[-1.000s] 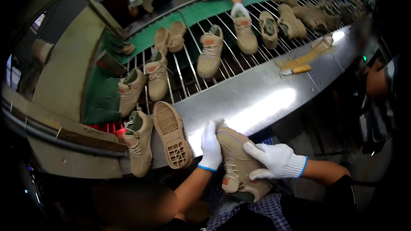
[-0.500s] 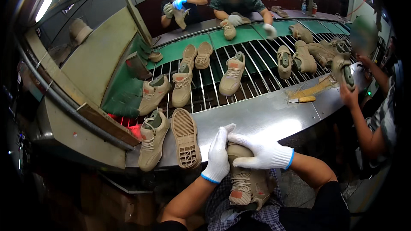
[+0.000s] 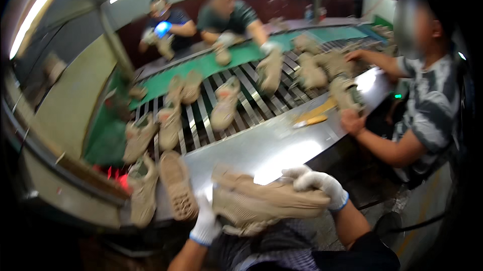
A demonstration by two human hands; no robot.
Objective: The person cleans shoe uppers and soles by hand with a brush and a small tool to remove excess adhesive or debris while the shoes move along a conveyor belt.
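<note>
A beige sneaker is held on its side over my lap, its sole edge turned up and away from me. My right hand, in a white knit glove with a blue cuff, is closed round its right end. At the left end, my left hand, gloved the same way, grips the shoe, its fingers partly hidden and blurred. On the metal table edge to the left, one sneaker stands upright. Beside it another shoe lies with its ridged sole showing.
Several beige shoes rest on a roller conveyor beyond the metal ledge. A yellow-handled knife lies on the ledge. Two people work across the line; a person at right holds a shoe. A panel borders the left.
My hands have turned the sneaker from lengthwise, laces up, to sideways, and spread to its ends. The view has shifted right. Across the line, a co-worker's gloved hand now touches a shoe.
</note>
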